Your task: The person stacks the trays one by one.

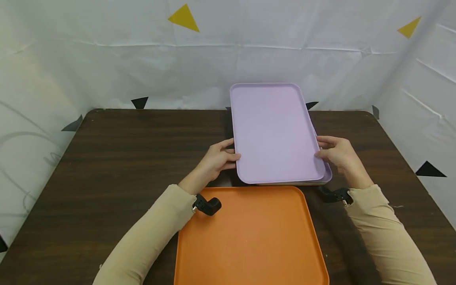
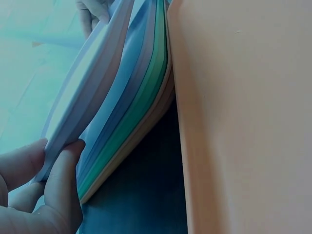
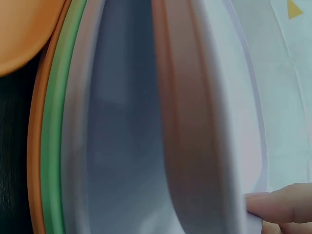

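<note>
A lilac tray point(image 1: 274, 130) is tilted up at its far end above a stack of trays point(image 1: 325, 176) on the dark wooden table. My left hand point(image 1: 217, 158) pinches its left rim point(image 2: 61, 131) between thumb and fingers. My right hand point(image 1: 336, 152) grips its right rim, a fingertip point(image 3: 278, 204) showing on the edge. The wrist views show the stack's edges in blue, green and orange point(image 2: 126, 126) point(image 3: 51, 122). An orange tray point(image 1: 249, 233) lies flat on the table just in front of the stack, between my forearms.
The brown table point(image 1: 124, 158) is ringed by white sheeting with yellow and black triangle marks point(image 1: 183, 18). Black wrist mounts point(image 1: 208, 205) sit on both tan sleeves. The table's left half shows bare wood.
</note>
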